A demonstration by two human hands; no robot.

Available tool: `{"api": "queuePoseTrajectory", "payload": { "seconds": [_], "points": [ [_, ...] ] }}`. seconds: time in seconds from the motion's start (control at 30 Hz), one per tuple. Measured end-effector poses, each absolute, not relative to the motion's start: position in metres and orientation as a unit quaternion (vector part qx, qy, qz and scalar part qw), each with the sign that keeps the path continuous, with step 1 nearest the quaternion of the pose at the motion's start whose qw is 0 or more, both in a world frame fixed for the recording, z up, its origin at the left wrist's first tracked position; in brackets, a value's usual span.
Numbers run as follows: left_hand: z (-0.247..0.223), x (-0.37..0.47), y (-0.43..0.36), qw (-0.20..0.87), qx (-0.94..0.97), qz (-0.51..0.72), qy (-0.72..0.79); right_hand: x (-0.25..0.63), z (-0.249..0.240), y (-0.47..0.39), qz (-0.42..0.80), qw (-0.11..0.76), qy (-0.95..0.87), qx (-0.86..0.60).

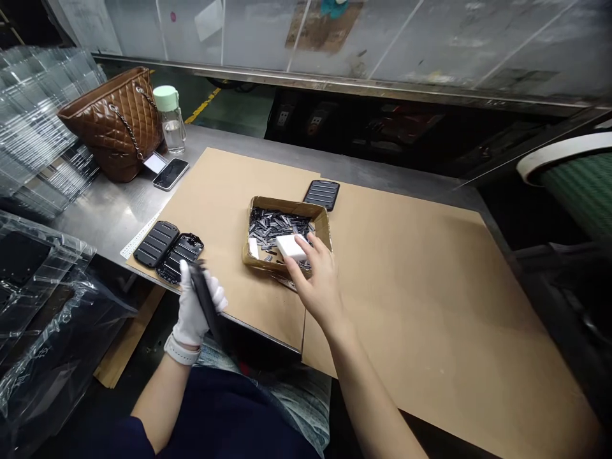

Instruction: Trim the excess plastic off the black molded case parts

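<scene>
My left hand, in a white glove, grips a dark ribbed-looking panel that is tilted edge-on and partly blurred. My bare right hand reaches over the front of a cardboard box, thumb and fingertips against a white block. The block lies above many small black strips inside the box. A small white piece sits in the box's left front corner. Left of the box, two black ribbed panels lie side by side, near my left hand.
Another black ribbed panel lies behind the box. Brown cardboard sheets cover the metal table. At the back left stand a phone, a bottle and a brown handbag. Clear plastic trays are stacked at far left.
</scene>
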State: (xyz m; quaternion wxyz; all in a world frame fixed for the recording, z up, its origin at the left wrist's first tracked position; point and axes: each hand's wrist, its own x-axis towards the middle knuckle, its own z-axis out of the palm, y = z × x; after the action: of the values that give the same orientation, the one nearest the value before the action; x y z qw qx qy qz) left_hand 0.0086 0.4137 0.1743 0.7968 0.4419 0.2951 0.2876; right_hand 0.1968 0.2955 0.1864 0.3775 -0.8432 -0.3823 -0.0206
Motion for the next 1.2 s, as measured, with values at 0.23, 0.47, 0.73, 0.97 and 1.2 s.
{"api": "queuePoseTrajectory", "payload": {
  "seconds": [0.23, 0.47, 0.73, 0.97, 1.2],
  "points": [
    [0.189, 0.019, 0.396, 0.940, 0.094, 0.298, 0.139, 0.151, 0.189, 0.253, 0.039, 0.489, -0.312, -0.813],
    [0.198, 0.032, 0.384, 0.907, 0.261, 0.264, 0.199, 0.110, 0.184, 0.223, 0.189, 0.587, -0.291, -0.732],
    [0.200, 0.034, 0.354, 0.680, 0.642, 0.256, 0.244, 0.084, 0.188, 0.252, 0.309, 0.710, -0.216, -0.595],
    [0.199, 0.031, 0.350, 0.632, 0.702, 0.252, 0.212, 0.091, 0.192, 0.250, 0.418, 0.746, -0.207, -0.475],
    [0.195, 0.034, 0.350, 0.644, 0.694, 0.234, 0.218, 0.098, 0.194, 0.246, 0.421, 0.729, -0.255, -0.476]
  ]
}}
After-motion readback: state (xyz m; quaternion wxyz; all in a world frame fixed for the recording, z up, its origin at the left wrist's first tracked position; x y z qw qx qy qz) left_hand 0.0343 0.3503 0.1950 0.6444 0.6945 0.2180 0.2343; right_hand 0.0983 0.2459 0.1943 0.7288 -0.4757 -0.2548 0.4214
